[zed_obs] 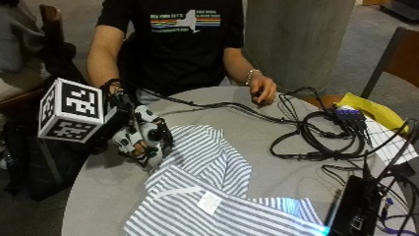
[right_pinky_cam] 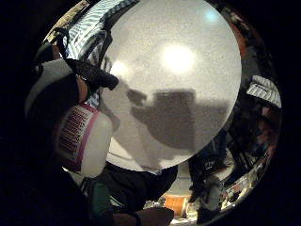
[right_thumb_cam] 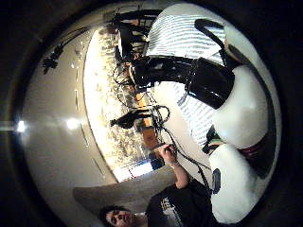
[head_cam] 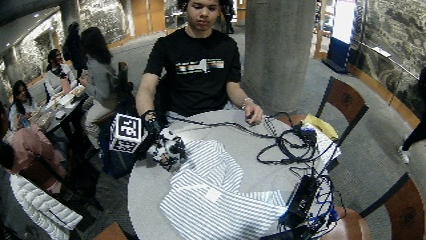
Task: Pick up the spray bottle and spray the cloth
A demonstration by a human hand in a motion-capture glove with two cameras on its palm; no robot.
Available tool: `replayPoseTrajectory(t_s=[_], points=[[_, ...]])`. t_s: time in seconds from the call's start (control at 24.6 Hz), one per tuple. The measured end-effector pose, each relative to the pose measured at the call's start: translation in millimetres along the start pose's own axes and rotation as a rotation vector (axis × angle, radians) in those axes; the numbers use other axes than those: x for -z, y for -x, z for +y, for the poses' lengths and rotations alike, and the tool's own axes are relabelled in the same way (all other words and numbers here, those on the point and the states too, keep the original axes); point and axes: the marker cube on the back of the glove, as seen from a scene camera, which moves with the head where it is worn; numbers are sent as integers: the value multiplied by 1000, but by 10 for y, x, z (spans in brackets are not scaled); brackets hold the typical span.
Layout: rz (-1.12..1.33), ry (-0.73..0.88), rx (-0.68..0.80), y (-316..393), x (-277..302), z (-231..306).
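My gloved right hand (zed_obs: 134,135) is at the table's left edge, beside the cloth's left side, fingers curled round the spray bottle. The bottle is white with a pink-edged label (right_pinky_cam: 82,139) and a black trigger head (right_thumb_cam: 208,80). It fills the edge of both palm views, and in the outside view the glove hides most of it. The cloth (zed_obs: 203,167) is a white and blue-grey striped shirt spread over the front of the round grey table (zed_obs: 262,128). The nozzle (right_pinky_cam: 96,75) sits near the striped cloth (right_pinky_cam: 94,23).
The person's bare left hand (zed_obs: 264,93) rests on the table's far side. Black cables (zed_obs: 314,132) loop across the right half, with a black box (zed_obs: 350,206) at the front right edge. Yellow paper (zed_obs: 370,108) lies at the right. A concrete pillar (zed_obs: 294,39) stands behind.
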Motion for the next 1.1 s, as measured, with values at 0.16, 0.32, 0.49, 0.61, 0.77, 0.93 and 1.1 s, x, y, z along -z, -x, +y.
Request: replayPoseTrajectory(t_s=[0.16,0.32,0.49,0.61,0.77,0.93,1.1], points=[[7,12,-10,6,0,13],[8,20,-24,2,10,6],[7,23,-35,4,22,8],[7,23,-35,6,29,19],[4,21,-39,9,31,22],[-19,15,-25,16,3,37],[-104,-29,69,118,-58,87]])
